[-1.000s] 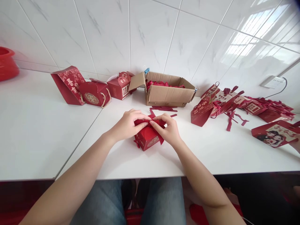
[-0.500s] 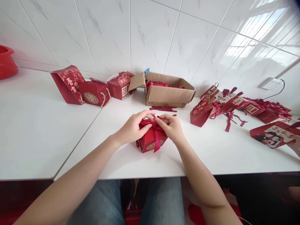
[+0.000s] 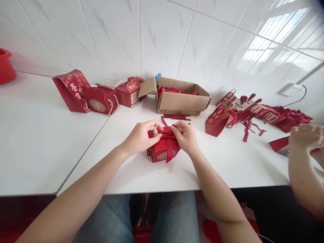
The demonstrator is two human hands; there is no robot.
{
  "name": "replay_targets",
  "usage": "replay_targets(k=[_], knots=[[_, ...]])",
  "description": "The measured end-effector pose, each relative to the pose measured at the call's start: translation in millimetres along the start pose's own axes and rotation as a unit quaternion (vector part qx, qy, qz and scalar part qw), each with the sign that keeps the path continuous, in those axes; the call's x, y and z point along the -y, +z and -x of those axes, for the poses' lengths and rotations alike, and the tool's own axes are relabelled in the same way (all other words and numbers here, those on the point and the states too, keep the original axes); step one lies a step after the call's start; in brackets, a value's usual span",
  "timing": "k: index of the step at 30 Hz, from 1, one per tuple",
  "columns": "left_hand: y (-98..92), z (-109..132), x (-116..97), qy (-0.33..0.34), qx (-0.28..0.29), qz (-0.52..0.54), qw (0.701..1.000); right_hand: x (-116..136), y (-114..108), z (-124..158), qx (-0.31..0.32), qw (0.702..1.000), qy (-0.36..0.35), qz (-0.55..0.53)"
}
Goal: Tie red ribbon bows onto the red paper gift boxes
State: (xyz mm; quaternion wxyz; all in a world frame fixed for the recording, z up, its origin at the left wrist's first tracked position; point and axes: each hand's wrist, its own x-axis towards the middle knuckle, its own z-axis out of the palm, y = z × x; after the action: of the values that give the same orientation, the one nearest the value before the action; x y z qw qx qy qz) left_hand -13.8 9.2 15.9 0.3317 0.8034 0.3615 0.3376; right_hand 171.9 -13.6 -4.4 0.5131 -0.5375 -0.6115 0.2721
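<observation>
A small red gift box with a gold emblem on its front stands on the white table in front of me. A red ribbon is knotted on top of it, with one tail hanging down the front. My left hand pinches the ribbon's left loop, fingers closed. My right hand pinches the right loop, fingers closed too. Both hands rest against the top of the box.
An open cardboard box of red ribbons stands behind, with loose ribbons in front. Finished red boxes sit at the back left, and a pile of red bags at the right. Another person's hand works at the right edge.
The ribbon went from loose folds under my fingers to a tied bow on the box. Another person's arm has come into view at the right.
</observation>
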Motion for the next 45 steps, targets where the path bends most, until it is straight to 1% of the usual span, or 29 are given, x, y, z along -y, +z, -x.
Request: replay_targets(k=[10, 13, 16, 19, 21, 22, 24, 27, 29, 30, 31, 34, 37, 39, 42, 44, 45], knots=[[-4.7, 1, -1, 0.01, 0.003, -0.004, 1.0, 2, -2, 2, -0.008, 1.0, -0.01, -0.014], [-7.9, 2, -1, 0.022, 0.025, -0.016, 0.999, 3, -1, 2, 0.003, 0.999, -0.023, -0.033], [-13.1, 3, -1, 0.044, 0.039, -0.055, 0.997, 3, -1, 1, 0.023, 0.998, -0.027, -0.06], [-17.1, 1, -2, 0.076, 0.003, -0.085, 0.993, 4, -1, 0, 0.029, 0.996, -0.021, -0.076], [-16.9, -1, -4, 0.084, -0.025, -0.077, 0.993, 4, 0, 0, 0.03, 0.996, -0.022, -0.083], [-15.7, -2, -4, 0.074, -0.036, -0.065, 0.995, 3, 1, 0, 0.031, 0.995, -0.023, -0.087], [-11.8, -4, -4, 0.031, -0.04, -0.024, 0.998, 3, 3, -1, 0.034, 0.995, -0.025, -0.095], [-5.5, -7, -2, -0.026, -0.007, 0.068, 0.997, 4, 5, -2, 0.046, 0.992, -0.023, -0.112], [-3.4, -8, -1, -0.037, 0.021, 0.115, 0.992, 3, 5, -2, 0.058, 0.991, -0.02, -0.122], [-3.1, -9, -1, -0.041, 0.025, 0.127, 0.991, 3, 4, -3, 0.063, 0.99, -0.019, -0.125], [-3.4, -9, -1, -0.047, 0.022, 0.129, 0.99, 3, 3, -3, 0.068, 0.989, -0.019, -0.127], [-5.6, -9, -2, -0.072, -0.017, 0.12, 0.99, 2, -3, -4, 0.089, 0.987, -0.022, -0.133], [-8.5, -9, -1, -0.092, -0.034, 0.137, 0.986, 0, -14, -4, 0.131, 0.981, -0.036, -0.136], [-10.3, -8, 1, -0.099, -0.019, 0.167, 0.981, -1, -21, -5, 0.167, 0.978, -0.037, -0.122], [-12.4, -8, 2, -0.116, 0.03, 0.206, 0.971, 1, -31, -6, 0.214, 0.974, -0.016, -0.069], [-12.9, -8, 1, -0.12, 0.064, 0.216, 0.967, 2, -34, -7, 0.232, 0.972, -0.004, -0.026], [-12.8, -8, 0, -0.115, 0.072, 0.216, 0.967, 3, -35, -7, 0.235, 0.972, -0.002, -0.01]])
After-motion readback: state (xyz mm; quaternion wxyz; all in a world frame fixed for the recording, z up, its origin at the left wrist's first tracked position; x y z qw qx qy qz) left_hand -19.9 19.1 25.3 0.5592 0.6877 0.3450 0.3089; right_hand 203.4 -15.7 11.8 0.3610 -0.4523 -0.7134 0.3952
